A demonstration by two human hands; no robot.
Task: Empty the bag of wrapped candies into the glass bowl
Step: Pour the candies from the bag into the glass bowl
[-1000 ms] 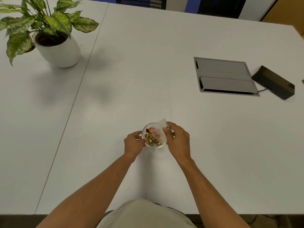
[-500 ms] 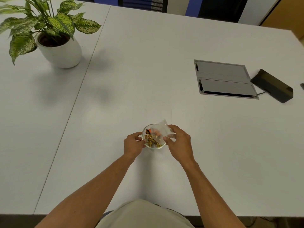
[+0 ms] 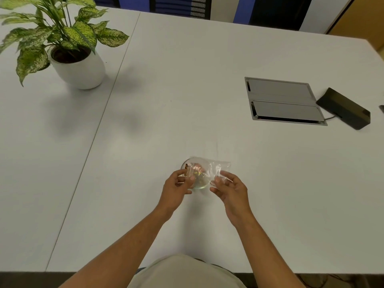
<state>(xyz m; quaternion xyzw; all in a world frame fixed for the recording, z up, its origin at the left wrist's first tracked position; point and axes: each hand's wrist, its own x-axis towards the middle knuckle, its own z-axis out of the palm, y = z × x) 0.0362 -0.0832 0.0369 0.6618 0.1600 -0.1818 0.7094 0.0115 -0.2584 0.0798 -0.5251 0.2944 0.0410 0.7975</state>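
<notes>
A small glass bowl (image 3: pixel 202 185) stands on the white table (image 3: pixel 207 80) near its front edge. Gold and orange wrapped candies (image 3: pixel 197 169) show in it, blurred behind plastic. A clear plastic bag (image 3: pixel 219 166) lies stretched sideways above the bowl, reaching past it to the right. My left hand (image 3: pixel 176 188) pinches the bag's left end over the bowl's left rim. At the bag's right part my right hand (image 3: pixel 232 189) grips it with thumb and fingers. I cannot tell whether candies are inside the bag.
A potted plant (image 3: pixel 76 67) in a white pot stands at the far left. A grey cable hatch (image 3: pixel 282 100) is set into the table at the right, with a black box (image 3: pixel 345 108) and cable beside it. A seam (image 3: pixel 99 125) runs down the table's left side.
My right hand has moved right, away from the bowl, pulling the bag out flat. My left hand has shifted from the bowl's side to the bag's left end.
</notes>
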